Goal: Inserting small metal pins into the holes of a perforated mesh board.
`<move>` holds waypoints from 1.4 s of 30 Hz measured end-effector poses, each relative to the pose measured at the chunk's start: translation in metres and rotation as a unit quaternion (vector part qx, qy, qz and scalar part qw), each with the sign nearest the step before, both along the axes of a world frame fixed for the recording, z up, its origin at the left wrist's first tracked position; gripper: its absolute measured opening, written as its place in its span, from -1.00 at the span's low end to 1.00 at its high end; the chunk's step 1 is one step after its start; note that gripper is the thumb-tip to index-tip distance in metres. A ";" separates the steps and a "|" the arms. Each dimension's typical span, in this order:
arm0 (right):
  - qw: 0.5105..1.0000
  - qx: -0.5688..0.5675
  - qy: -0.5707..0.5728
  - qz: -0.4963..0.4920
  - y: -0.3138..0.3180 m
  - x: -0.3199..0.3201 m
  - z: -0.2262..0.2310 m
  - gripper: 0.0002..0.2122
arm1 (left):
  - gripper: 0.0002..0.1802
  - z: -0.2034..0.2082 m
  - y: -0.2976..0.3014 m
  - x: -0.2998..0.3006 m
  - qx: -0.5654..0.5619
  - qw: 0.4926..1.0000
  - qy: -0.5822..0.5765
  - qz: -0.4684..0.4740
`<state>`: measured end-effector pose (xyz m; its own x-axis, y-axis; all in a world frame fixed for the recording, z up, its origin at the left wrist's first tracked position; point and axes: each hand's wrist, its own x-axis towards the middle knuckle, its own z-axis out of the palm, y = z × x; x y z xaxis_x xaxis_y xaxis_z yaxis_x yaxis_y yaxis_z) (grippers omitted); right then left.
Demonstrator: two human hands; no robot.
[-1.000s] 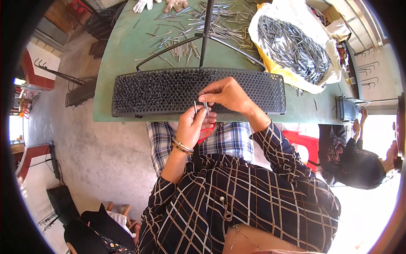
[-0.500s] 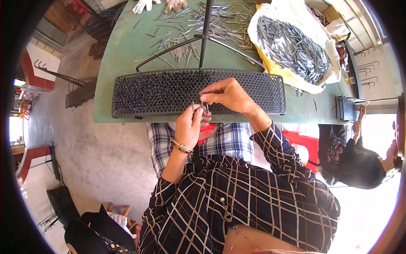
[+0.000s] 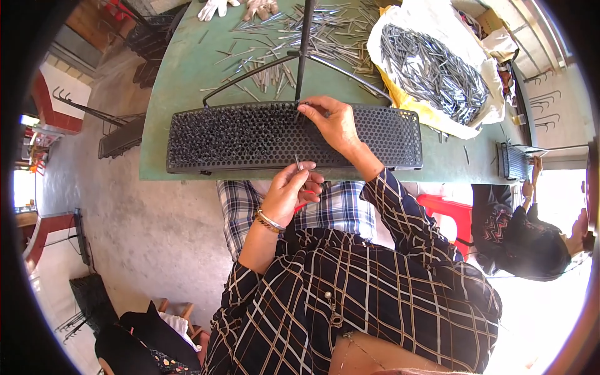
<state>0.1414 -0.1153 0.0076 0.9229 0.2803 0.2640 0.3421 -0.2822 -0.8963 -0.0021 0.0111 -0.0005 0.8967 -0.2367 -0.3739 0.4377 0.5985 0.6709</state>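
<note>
A black perforated metal rack (image 3: 384, 134) lies across the near edge of the green table. Thin metal rods stand packed in the holes of its left half, while open holes show on the right. My right hand (image 3: 337, 128) is over the rack's middle, its thumb and forefinger pinched at the top of a thin rod, mostly hidden, by the back row of holes. Below the rack's front edge, my left hand (image 3: 289, 189) pinches a thin metal rod (image 3: 297, 162) that points up; other rods in its curled fingers cannot be made out.
Loose metal rods (image 3: 325, 37) lie scattered behind the rack. A white and yellow sack (image 3: 419, 115) full of rods stands at the right. The rack's upright post (image 3: 304, 37) rises centrally. Gloves (image 3: 215, 7) lie far left. Another person's hand (image 3: 536, 167) is at a rack on the right.
My right hand has moved up and away from my left hand, from the rack's front edge to its back row. My left hand has dropped slightly, its fingers looser.
</note>
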 end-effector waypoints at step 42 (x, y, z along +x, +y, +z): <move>0.973 -0.044 0.100 0.203 -0.017 -0.070 0.024 -0.80 | -0.66 -0.006 0.000 -0.020 -0.016 0.997 -0.079 0.018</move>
<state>0.0715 -0.1325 0.0318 0.7623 0.6453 0.0499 0.2629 -0.2382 -0.9350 -0.0220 0.0114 -0.0062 0.9516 -0.2139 -0.2207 0.3071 0.6342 0.7095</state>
